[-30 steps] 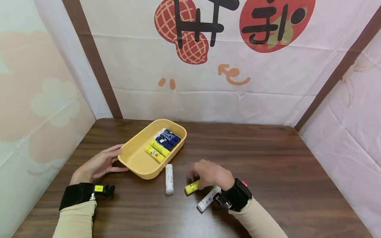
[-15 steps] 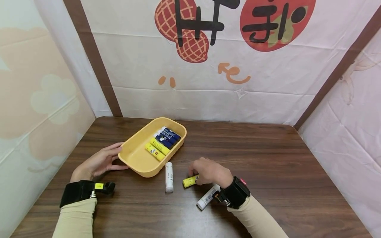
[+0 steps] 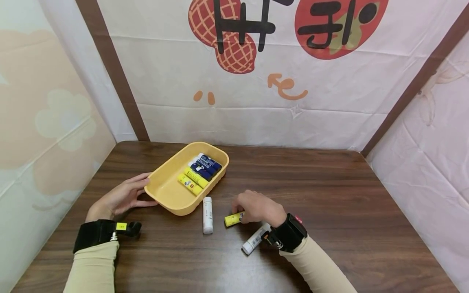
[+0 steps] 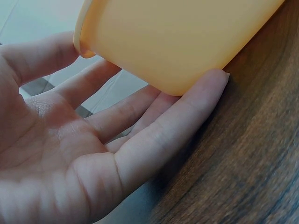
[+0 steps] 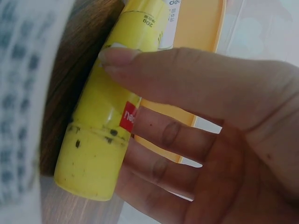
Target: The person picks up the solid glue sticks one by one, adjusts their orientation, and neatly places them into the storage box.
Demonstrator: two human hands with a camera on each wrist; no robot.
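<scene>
Yellow glue stick [image 3: 233, 219]: lies on the table [image 3: 329, 195], long axis running left-right.
Right hand [image 3: 258, 208]: fingers pinch it.
Tray [image 3: 165, 194]: up-left of the stick.
Left hand [image 3: 122, 197]: relaxed fingers rest against the tray's near corner.

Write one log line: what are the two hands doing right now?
left hand: rests open against yellow plastic tray | right hand: pinches yellow glue stick | white glue stick: lying on wooden table
</scene>
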